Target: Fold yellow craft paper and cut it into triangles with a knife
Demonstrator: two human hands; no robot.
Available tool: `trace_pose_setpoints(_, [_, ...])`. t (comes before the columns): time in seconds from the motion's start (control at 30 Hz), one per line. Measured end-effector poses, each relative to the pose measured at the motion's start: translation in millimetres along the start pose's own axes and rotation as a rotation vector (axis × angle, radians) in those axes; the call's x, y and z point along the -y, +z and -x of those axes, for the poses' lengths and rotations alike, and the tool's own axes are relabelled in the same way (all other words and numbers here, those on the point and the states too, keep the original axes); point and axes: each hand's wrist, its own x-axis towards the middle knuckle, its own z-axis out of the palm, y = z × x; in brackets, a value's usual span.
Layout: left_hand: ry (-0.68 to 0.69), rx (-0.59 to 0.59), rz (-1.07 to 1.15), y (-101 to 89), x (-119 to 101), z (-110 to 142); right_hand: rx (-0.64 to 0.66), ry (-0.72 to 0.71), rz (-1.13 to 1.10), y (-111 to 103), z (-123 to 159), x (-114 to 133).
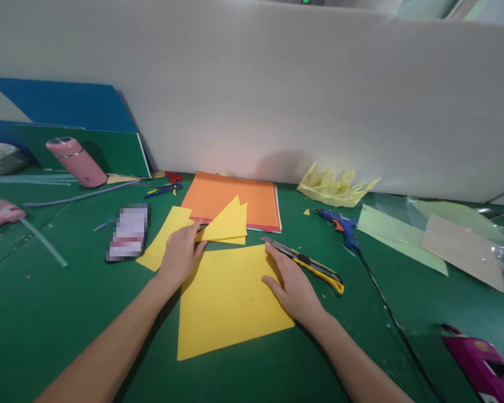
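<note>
Partly under my loosely spread right hand lies the yellow sheet; my left hand pinches a folded yellow piece; sliding the right forward could nick it on the cutter beside it.

The phone screen is blurred. A pink tool is cut off at left, a purple object at near right. The left hand hides the tip of the folded yellow paper; the right hand covers part of the yellow sheet.
</note>
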Motion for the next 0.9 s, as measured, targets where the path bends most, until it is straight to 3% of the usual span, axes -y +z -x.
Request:
trace_pose_setpoints(0.3, [0.008,-0.078,0.157,3.2,0,-5,-0.005,-0.036,0.013,-1,0,-1])
trace_pose_setpoints(0.47, [0.033,-0.136,0.15,-7.1,-9,-2,0.01,-0.024,0.033,0,1,-1])
trace_pose_setpoints(0.53, [0.074,-0.069,0.177,-12.2,-18,4,0.017,-0.022,0.032,0,1,-1])
trace_pose_setpoints(0.7, [0.173,0.274,0.251,-16.1,-42,17,0.021,-0.064,0.046,-1,-2,1])
trace_pose_setpoints(0.9, [0.194,0.308,0.253,-15.8,-52,16,-0.025,-0.097,0.013,-3,-3,5])
